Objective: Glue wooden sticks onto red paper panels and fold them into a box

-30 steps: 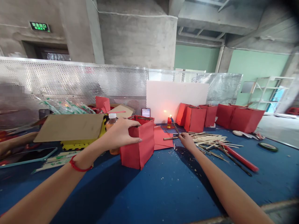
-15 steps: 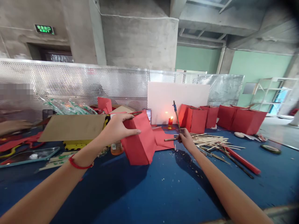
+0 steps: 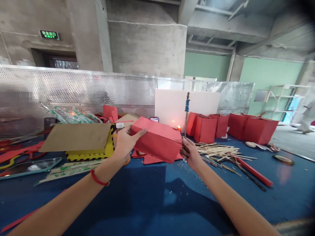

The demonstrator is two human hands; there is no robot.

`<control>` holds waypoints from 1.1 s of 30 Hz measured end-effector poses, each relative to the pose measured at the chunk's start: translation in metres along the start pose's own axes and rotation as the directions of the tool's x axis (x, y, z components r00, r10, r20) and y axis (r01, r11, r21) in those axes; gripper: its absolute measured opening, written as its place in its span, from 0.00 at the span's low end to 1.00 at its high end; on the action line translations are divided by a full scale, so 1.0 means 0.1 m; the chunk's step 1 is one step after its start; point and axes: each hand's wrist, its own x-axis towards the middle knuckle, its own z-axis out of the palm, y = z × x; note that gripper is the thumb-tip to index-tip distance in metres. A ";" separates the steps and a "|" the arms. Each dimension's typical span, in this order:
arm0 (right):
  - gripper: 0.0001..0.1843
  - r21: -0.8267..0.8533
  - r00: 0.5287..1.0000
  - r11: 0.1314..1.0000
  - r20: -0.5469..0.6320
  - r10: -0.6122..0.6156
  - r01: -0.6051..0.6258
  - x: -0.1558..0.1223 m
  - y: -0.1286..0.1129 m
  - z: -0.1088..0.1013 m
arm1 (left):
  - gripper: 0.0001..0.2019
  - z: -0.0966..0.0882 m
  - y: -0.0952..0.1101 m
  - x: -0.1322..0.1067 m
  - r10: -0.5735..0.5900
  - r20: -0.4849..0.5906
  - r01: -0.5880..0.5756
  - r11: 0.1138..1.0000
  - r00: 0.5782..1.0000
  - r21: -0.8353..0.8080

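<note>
My left hand grips the open end of a red paper box, which is lifted off the blue table and lies tipped on its side. My right hand touches the box's other end and is closed round a thin stick with a blue-wrapped tip, held upright. A small lit candle burns behind the box, before a white board.
Several finished red paper boxes stand at the back right. A heap of wooden sticks and a red rod lie at right. A cardboard sheet on a yellow box, a bottle and red paper scraps sit left.
My left hand lifted the red box from the table and tipped it onto its side. My right hand raised the stick away from the candle flame to upright beside the box.
</note>
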 end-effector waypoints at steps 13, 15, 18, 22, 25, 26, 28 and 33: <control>0.33 -0.119 0.993 0.990 -0.104 0.058 -0.070 0.04 0.10 -0.03 | 0.41 -0.01 -0.38 0.09 -0.141 0.149 0.084 0.938 0.979 0.335; 0.34 -0.165 0.995 0.984 -0.085 0.049 -0.062 0.03 0.15 -0.04 | 0.37 0.03 -0.38 0.04 0.002 0.248 -0.123 0.873 0.969 0.472; 0.34 -0.241 0.999 0.970 -0.027 0.037 -0.042 0.01 0.20 -0.04 | 0.26 0.09 -0.30 -0.07 0.081 0.526 -0.365 0.807 0.847 0.463; 0.32 -0.298 0.999 0.953 -0.035 0.042 -0.050 -0.05 0.22 0.00 | 0.15 0.12 -0.19 -0.17 0.164 0.762 -0.542 0.795 0.627 0.274; 0.29 -0.317 0.994 0.945 -0.098 0.055 -0.083 -0.13 0.21 0.04 | 0.12 0.12 -0.15 -0.19 0.198 0.841 -0.617 0.763 0.504 0.191; 0.29 -0.322 0.991 0.942 -0.119 0.059 -0.095 -0.16 0.21 0.05 | 0.12 0.12 -0.14 -0.19 0.204 0.855 -0.642 0.745 0.477 0.181; 0.28 -0.327 0.985 0.937 -0.153 0.080 -0.127 -0.23 0.20 0.06 | 0.09 0.12 -0.13 -0.20 0.210 0.887 -0.707 0.688 0.412 0.165; 0.32 -0.256 0.967 0.942 -0.182 0.176 -0.219 -0.50 0.15 0.13 | 0.10 0.11 -0.03 -0.33 0.188 0.916 -0.792 0.581 0.354 0.188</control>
